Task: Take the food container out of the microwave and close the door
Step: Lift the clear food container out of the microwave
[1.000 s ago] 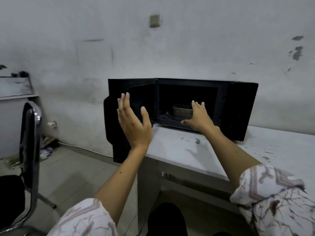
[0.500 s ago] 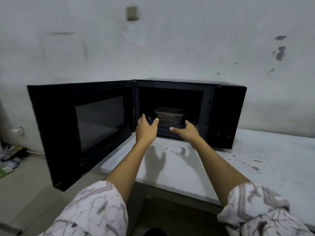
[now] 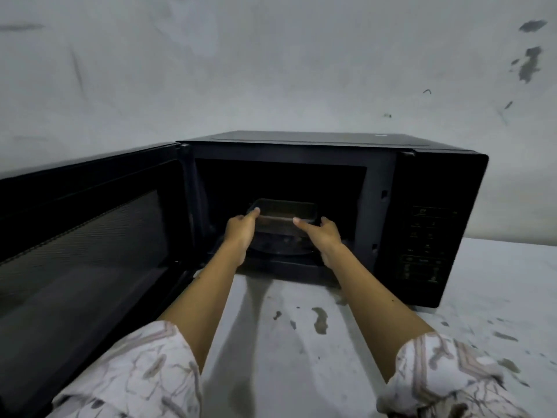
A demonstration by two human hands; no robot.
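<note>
Bracketing the food container (image 3: pixel 283 217) at both short ends, left hand (image 3: pixel 239 229) and right hand (image 3: pixel 324 236), fingers wrapped but firmness unclear. Sat on the turntable (image 3: pixel 278 247) inside the microwave (image 3: pixel 434 224), long axis crosswise, both hands equally near. Door (image 3: pixel 87 233) swung wide left, over the counter (image 3: pixel 301 342) edge.

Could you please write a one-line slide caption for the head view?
Both hands, left hand and right hand, grasp the food container inside the open microwave.
</note>
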